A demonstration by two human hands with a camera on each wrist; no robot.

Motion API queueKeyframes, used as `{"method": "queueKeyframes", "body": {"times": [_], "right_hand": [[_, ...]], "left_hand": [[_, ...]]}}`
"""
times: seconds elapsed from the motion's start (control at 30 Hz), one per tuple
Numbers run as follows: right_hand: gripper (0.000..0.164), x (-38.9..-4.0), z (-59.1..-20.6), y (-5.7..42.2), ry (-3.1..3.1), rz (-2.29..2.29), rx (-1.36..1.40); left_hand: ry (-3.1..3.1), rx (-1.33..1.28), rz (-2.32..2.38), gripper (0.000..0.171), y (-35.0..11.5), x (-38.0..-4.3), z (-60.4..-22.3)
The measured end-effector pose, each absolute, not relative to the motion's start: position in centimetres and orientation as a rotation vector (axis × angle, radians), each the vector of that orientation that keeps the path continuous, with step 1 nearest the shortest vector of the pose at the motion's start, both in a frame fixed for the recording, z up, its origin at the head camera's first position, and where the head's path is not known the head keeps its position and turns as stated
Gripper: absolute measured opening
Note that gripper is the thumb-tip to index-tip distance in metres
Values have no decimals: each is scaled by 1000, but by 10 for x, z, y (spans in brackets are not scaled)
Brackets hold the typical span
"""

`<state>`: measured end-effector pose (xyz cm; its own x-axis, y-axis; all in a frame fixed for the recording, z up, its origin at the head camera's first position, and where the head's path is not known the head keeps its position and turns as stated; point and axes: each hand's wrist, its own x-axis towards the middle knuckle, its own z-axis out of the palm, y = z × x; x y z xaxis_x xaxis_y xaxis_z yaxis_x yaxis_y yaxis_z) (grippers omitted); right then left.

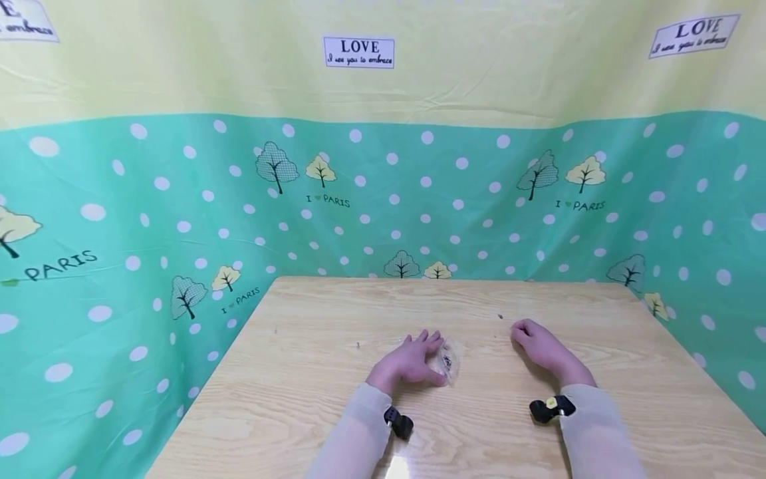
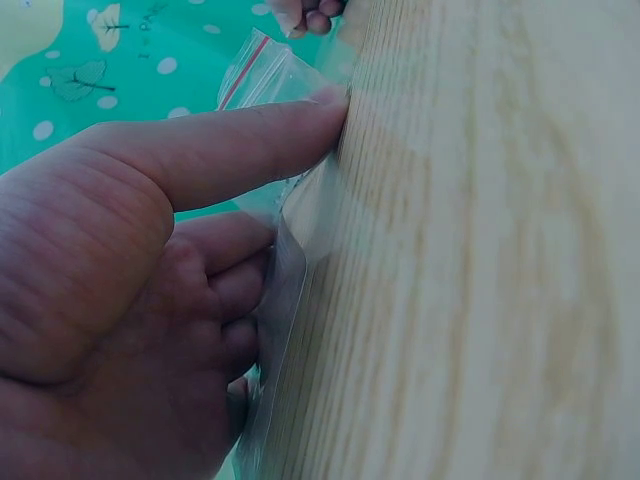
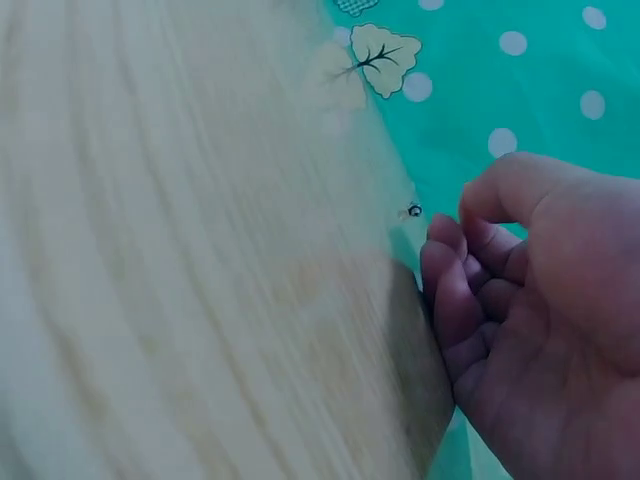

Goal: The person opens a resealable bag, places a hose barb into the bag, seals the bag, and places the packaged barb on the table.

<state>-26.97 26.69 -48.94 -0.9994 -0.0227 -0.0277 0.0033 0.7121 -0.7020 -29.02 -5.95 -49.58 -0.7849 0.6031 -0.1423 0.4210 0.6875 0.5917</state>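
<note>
My left hand (image 1: 413, 359) lies over a clear zip bag (image 1: 450, 362) on the table, its fingers spread and the bag beside its thumb and fingertips. Small dark bits show through the plastic. In the left wrist view, the thumb presses near the edge of the bag (image 2: 290, 75), whose red seal line stands up past it. Off to the right, my right hand (image 1: 543, 347) rests on the tabletop with fingers curled and thumb bent towards them; I see nothing between them. Just past its fingertips lies a tiny dark, shiny piece (image 3: 414, 210), too small to identify.
The pale wood table (image 1: 287, 412) has other tiny specks on it, one of them a small bit (image 1: 358, 344) left of my left hand. A green dotted curtain (image 1: 419, 199) hangs behind the far edge and along both sides.
</note>
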Motion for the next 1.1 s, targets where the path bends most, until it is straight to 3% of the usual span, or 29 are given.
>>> {"method": "queueKeyframes", "body": {"times": [0.57, 1.1], "right_hand": [[46, -272, -489, 263, 2894, -1203, 23], [31, -275, -485, 236, 2838, -1234, -99]], "left_hand": [[2579, 813, 776, 92, -60, -292, -496], [2573, 810, 784, 93, -60, -292, -497]]}}
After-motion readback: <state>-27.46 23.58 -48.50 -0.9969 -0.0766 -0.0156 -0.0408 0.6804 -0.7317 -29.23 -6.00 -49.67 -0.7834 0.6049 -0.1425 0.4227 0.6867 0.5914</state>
